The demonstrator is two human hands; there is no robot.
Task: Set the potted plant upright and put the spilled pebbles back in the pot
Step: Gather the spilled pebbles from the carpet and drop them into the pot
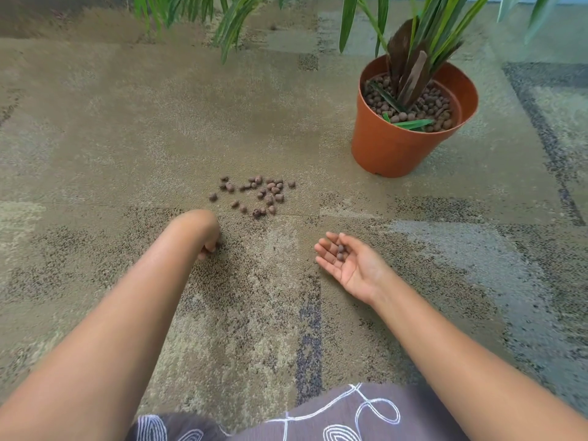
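Patterned cloth (334, 418) over my lap, my right hand (350, 265) cups two pebbles palm-up, my left hand (208, 243) curls downward, grip unclear, and next comes gathering the spilled pebbles (257, 194) for the upright pot (391, 148).

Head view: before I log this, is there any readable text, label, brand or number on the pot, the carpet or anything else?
None: nothing in this view carries readable text.
Orange pot: plain wall, no label, brand or number on the side that shows.
Carpet: mottled pattern only.
Patterned fabric at the bottom edge: white loops and swirls, not letters.
Spilled pebbles and the pebbles in the right hand: unmarked.
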